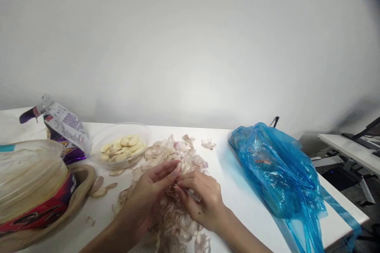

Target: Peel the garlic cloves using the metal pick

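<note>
Over the heap of papery pinkish-white garlic skins (178,152) at the middle of the white bench (234,193), keep the small pale garlic clove (177,182) pinned between the fingertips of both hands, mostly hidden by them. Note the left hand (148,195) curled nearly shut, thumb and forefinger closed on the clove. Note the right hand (203,201) closed about a slim silvery blade (192,195), tip towards the clove; cannot tell what kind of blade.

Judging from this grip: hold firm with the left pads well back from the edge, lift the skin rather than cut the flesh, work away from the left thumb, and drop loosened skin straight onto the heap beneath. Probably better to turn the clove than to twist the blade.

Just beyond the heap to the left, mind the clear round bowl (95,147) of peeled yellowish cloves (124,145), and nearer, beside the heap, a few loose brownish cloves (99,189). Keep forearms off the clear plastic tub with a red label (29,178) at far left, the purple packet with a white label (65,124) behind, and the crumpled blue plastic bag (276,170) at right
</note>
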Motion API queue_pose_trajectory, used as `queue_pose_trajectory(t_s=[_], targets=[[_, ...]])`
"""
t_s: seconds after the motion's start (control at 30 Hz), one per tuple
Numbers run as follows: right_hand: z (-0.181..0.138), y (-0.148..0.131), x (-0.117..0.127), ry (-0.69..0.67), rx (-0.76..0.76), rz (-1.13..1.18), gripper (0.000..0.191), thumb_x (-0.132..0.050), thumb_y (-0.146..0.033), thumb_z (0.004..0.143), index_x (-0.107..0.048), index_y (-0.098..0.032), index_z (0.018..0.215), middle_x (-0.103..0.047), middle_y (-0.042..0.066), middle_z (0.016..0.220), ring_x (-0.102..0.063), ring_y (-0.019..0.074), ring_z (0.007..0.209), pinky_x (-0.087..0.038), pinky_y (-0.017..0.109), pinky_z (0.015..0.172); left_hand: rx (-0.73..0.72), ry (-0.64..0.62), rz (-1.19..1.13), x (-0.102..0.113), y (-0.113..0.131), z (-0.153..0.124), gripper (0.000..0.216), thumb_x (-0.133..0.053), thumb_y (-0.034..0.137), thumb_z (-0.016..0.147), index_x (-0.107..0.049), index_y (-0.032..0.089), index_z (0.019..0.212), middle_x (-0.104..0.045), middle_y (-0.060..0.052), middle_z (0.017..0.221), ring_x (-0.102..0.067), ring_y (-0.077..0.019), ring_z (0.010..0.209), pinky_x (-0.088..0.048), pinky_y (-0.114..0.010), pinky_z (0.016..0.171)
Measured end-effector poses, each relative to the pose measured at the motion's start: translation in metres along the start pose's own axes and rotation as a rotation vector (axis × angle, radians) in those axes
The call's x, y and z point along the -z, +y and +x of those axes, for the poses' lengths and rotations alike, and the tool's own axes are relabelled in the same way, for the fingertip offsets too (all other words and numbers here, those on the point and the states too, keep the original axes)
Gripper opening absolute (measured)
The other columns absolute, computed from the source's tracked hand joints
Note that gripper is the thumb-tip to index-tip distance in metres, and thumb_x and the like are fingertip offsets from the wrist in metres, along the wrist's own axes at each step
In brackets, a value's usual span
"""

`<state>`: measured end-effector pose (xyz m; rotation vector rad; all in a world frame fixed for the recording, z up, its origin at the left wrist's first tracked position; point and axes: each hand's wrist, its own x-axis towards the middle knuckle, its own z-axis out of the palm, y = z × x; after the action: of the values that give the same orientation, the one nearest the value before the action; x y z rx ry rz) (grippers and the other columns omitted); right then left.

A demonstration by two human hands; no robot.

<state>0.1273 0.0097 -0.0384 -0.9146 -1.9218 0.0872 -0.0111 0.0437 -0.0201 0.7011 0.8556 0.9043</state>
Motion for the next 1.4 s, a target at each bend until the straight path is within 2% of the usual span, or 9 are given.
queue_pose_trajectory(t_s=[0.7,0.93,1.4], targets=[[-0.0017,-0.0016,-0.0014,-0.018,0.001,0.020,0.006,-0.051,-0.014,0.084,-0.055,-0.018,0.087,-0.065,0.005,0.077,-0.061,0.0133,0.069,-0.050,0.024,0.062,0.003,-0.012,0.009,-0.0001,0.0006,-0.0024,0.025,-0.071,0.016,0.068,-0.066,0.018,0.092,-0.070,-0.002,0.073,-0.063,-0.0116,0.070,-0.049,-0.018,0.062],[0.0006,-0.0038,0.0003,0.065,0.022,0.044,0.009,-0.054,-0.011,0.081,-0.057,-0.017,0.087,-0.067,0.005,0.076,-0.063,0.0137,0.072,-0.052,0.024,0.063,0.002,-0.011,-0.008,-0.0003,0.0004,-0.0002,0.024,-0.068,0.015,0.071,-0.065,0.017,0.094,-0.069,-0.001,0.070,-0.062,-0.0103,0.067,-0.049,-0.016,0.060],[-0.0023,-0.0051,0.0040,0.306,0.019,0.071,0.027,-0.058,0.003,0.074,-0.059,-0.014,0.095,-0.066,0.008,0.084,-0.064,0.0163,0.079,-0.054,0.028,0.068,-0.013,-0.009,-0.018,0.0007,-0.0016,0.0004,0.024,-0.064,0.016,0.075,-0.064,0.016,0.099,-0.071,-0.006,0.084,-0.063,-0.0136,0.084,-0.050,-0.019,0.075]])
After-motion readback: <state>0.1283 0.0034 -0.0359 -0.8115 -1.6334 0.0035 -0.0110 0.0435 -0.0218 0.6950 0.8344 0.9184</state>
